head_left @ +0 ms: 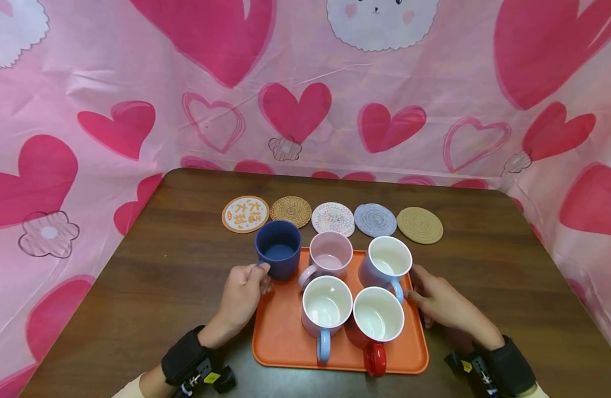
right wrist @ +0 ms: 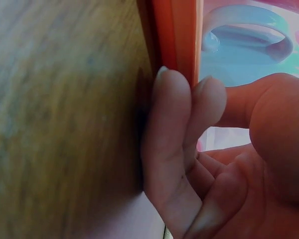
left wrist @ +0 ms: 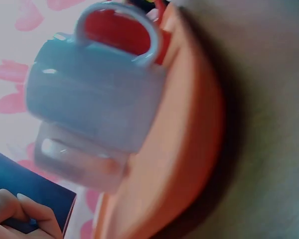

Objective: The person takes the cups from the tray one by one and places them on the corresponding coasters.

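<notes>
Fingers of right hand pinch tray edge; left hand grips blue mug.

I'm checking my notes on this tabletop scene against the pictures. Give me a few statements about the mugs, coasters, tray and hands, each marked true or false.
1. The left hand grips the dark blue mug. True.
2. Six coasters lie in the row behind the tray. False: there are five, from the orange-rimmed coaster to the tan coaster.
3. The right hand is at the right edge of the orange tray, fingers against its rim. True.
4. The mug with the red handle stands at the back of the tray. False: it stands at the front, beside the mug with the light blue handle.
5. The pink mug lies tipped over. False: it stands upright.
</notes>
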Demonstrator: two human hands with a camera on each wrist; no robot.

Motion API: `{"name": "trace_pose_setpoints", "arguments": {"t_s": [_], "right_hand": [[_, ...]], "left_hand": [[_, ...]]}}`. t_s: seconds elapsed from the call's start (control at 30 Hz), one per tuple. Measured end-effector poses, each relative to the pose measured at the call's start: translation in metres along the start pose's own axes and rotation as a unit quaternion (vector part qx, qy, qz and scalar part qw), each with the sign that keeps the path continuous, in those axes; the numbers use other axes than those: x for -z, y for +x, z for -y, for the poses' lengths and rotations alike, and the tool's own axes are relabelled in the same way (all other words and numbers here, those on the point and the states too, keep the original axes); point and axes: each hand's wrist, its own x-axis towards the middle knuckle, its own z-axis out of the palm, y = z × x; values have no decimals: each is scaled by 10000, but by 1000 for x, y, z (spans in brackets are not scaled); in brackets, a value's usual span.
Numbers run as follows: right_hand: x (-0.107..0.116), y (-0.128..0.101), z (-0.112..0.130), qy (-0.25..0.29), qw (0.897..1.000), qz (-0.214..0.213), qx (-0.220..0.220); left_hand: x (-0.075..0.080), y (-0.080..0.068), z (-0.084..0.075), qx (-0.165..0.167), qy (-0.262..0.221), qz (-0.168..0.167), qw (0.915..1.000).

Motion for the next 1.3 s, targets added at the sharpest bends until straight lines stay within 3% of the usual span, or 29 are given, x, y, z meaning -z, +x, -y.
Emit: {"name": "trace_pose_setpoints", "arguments": {"t_s": [0.2, 0.33, 0.7, 1.03, 1.3], "right_hand": [[-3, 1, -5, 14, 10000, -4, 51], [-7, -2, -10, 54, 9999, 105, 52], [-3, -3, -7, 15, 10000, 29, 20], [1, -2, -1, -23, 10000, -22, -34], [1, -3, -1, -34, 10000, 37, 10]], "left_hand": [[16, 10, -13, -462, -379, -163, 9981], [28, 19, -16, -592, -610, -272, 9960], [49, 60, -20, -295, -696, -607, 9953], [61, 96, 2, -137, -597, -1183, 9911], [63, 111, 18, 439, -804, -1358, 9865]]}}
